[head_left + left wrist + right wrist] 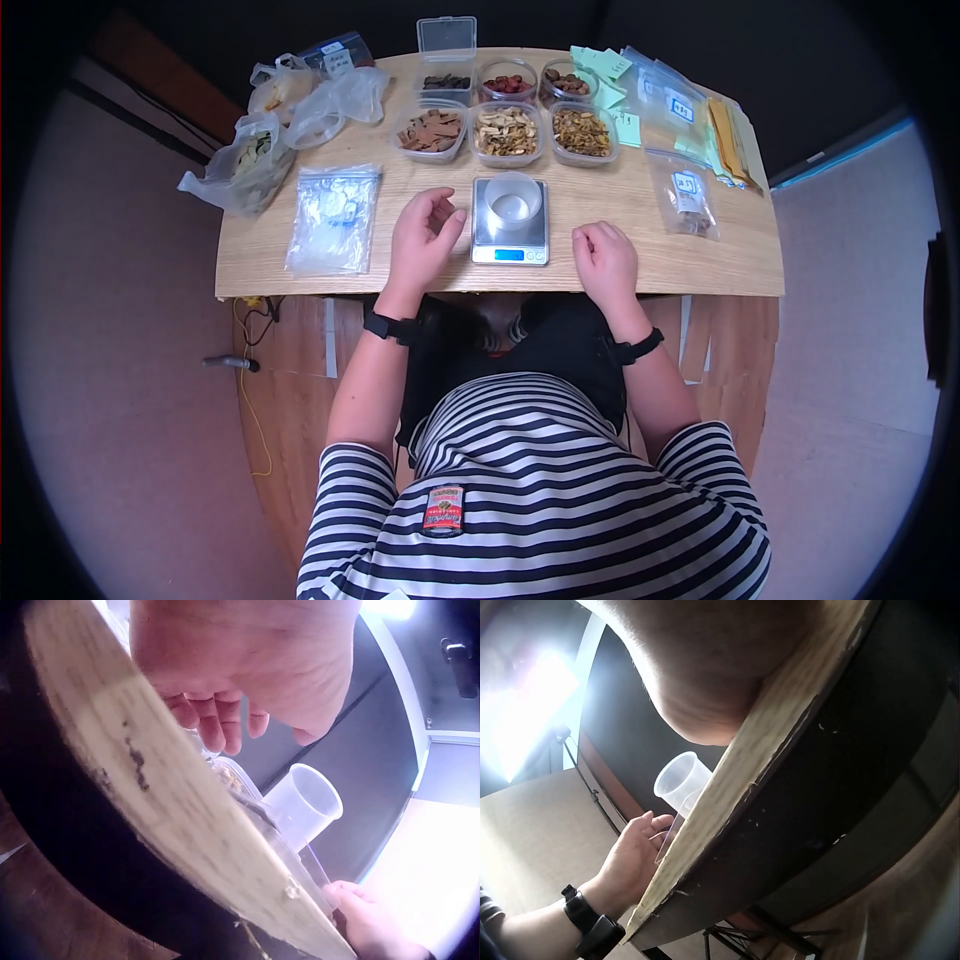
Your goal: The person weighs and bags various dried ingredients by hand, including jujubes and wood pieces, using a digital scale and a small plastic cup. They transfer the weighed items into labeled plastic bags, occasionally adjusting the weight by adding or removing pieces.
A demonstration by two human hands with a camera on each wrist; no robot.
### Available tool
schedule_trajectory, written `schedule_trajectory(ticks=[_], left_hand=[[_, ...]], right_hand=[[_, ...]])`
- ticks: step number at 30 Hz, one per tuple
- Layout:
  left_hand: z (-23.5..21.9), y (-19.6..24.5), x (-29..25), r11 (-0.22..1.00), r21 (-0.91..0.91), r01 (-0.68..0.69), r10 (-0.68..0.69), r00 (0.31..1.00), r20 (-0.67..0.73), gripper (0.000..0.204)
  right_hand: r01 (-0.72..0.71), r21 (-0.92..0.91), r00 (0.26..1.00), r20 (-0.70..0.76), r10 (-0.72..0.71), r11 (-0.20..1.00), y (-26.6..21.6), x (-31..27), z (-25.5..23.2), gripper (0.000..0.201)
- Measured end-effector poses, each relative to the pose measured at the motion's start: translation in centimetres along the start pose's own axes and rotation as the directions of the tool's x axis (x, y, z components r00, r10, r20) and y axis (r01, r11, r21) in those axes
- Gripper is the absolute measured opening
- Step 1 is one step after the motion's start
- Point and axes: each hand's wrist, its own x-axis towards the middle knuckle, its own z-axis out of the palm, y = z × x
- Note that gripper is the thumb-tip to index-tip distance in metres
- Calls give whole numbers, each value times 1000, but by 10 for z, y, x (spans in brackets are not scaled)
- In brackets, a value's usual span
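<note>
- Wooden tabletop (585, 190): my cup (514, 212) stands on the scale (508, 243).
- My left hand (426, 238) is relaxed, empty; my right hand (608, 262) seems loosely fisted.
- I'd keep both clear for steady readings.

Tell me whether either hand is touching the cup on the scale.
No, the cup stands on the scale between the left hand and the right hand, apart from both.

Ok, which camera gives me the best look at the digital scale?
The head view: it shows the scale from above, with its blue display and the cup on top, though the digits are too small to read. Both wrist views show only a thin edge-on part near the cup's base, without the display.
</note>
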Motion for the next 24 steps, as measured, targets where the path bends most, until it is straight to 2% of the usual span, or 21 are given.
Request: schedule_trajectory(ticks=[2,6,8,11,18,22,24], left_hand=[[2,-5,-3,997,-58,47,-47,999,-5,32],[5,-8,-9,997,-18,77,-78,995,-67,23],[1,2,-7,983,181,4,3,999,-37,20],[1,7,-8,966,259,-12,15,1000,-10,23],[2,14,-8,960,282,-2,5,1000,-13,23],[2,11,-8,950,309,-46,50,999,-4,23],[2,9,-8,946,316,-65,69,998,-2,23]], right_hand=[[-9,-4,1000,7,9,1000,-1,0,-1,15],[-24,-5,999,24,24,1000,-2,-1,-2,15],[-14,1,1000,27,14,1000,-1,0,-1,15],[5,22,1000,27,-6,1000,-1,-2,-1,15],[110,91,993,40,-114,990,-10,-8,-1,11],[104,135,991,69,-114,985,-13,-10,-2,10],[95,228,990,77,-115,969,-14,-13,-2,12]])
